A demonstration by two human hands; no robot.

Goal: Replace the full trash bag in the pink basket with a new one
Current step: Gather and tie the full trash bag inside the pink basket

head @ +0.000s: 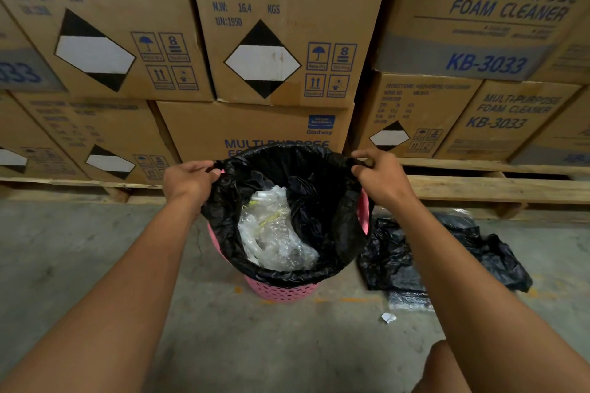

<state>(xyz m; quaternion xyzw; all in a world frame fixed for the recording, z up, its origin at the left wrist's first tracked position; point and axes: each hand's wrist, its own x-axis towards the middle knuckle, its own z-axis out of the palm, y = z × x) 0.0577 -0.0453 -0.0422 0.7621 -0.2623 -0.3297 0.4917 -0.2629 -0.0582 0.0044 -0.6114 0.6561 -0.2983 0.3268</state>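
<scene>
Trash bag (319,201), black, inside pink basket (281,292) on floor (95,249). Pinched at rim: 9 o'clock by left hand (188,180), 3 o'clock by right hand (380,179). Loose black bag (498,252) at 4 o'clock.

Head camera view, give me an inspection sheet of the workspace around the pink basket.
Surface: bare concrete floor, stained and cracked.
Job's things: pink basket lined with a black trash bag holding clear plastic waste; a loose black bag lies on the floor to its right.
Clutter: small paper scrap on the floor near the basket.
Hands: left hand and right hand each grip the bag's rim on opposite sides.
Cables: nothing seen.
Surroundings: stacked cardboard cartons on wooden pallets behind the basket.
</scene>
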